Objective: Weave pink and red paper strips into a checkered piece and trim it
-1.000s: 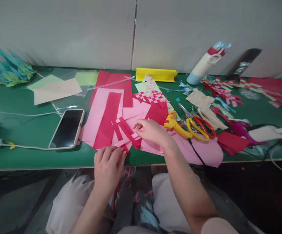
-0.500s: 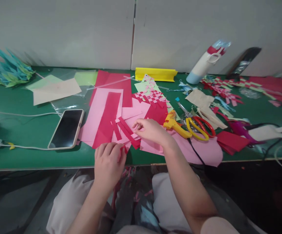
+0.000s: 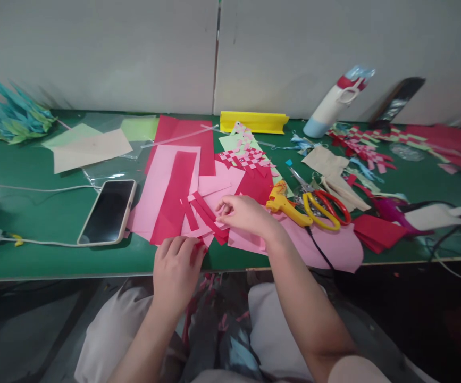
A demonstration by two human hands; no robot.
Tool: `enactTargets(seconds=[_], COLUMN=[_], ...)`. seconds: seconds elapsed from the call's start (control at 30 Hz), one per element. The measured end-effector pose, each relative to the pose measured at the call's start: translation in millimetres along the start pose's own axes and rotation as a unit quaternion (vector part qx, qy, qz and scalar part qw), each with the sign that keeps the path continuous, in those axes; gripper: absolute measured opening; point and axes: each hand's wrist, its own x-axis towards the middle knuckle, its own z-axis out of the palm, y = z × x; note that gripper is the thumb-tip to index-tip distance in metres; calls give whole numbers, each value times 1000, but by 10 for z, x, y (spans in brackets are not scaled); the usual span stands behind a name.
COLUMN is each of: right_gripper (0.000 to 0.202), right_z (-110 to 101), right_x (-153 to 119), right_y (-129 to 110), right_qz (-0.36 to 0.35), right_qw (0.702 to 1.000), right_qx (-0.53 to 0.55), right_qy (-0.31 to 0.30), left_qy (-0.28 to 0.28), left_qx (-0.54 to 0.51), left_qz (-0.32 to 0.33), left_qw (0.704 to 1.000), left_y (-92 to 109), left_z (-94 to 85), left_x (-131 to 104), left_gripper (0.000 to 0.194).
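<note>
At the table's front edge my left hand is closed, its fingers curled over a small red paper strip that mostly hides under them. My right hand pinches thumb and forefinger together above the pink paper pieces; whatever lies between the fingertips is too small to make out. Between the hands rest loose dark red strips and pink scraps. A long red sheet lies on a larger pink sheet to the left. Woven red-and-pink checked paper pieces lie farther back.
Right of my right hand are a yellow glue gun and scissors with yellow and red handles. A phone with a cable lies left. Behind stand a yellow folded piece and a bottle. A pink sheet overhangs the front edge.
Both hands stay almost in place. The left fingers have shifted slightly over the red strip, and less of it shows. The view has moved a touch.
</note>
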Motion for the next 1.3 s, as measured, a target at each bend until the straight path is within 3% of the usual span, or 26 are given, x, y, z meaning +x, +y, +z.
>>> enactTargets(seconds=[0.53,0.8,0.9,1.03,1.2,1.3], right_gripper=[13,12,14,20,15,15], right_z=[28,59,17,-127,-237,-192], right_x=[84,99,67,-53,-254,-303], right_y=[-48,-16,-6,-25,-82,-54], right_qz=[-1,-14,-42,-74,-43,-47], right_qw=[999,997,995,975,984,979], right_qx=[3,-9,-54,-163,-167,-199], right_qy=[44,69,74,132,29,11], left_qy=[-6,-21,-20,-6,-3,-12], left_qx=[36,31,30,28,27,24], left_qz=[-52,-46,-47,-45,-41,-43], left_qw=[998,998,998,999,999,999], left_y=[0,-16,-23,-33,-39,-42], left_z=[38,21,26,37,42,40], left_x=[-47,-34,-35,-36,-37,-38], left_gripper=[18,16,18,21,19,20])
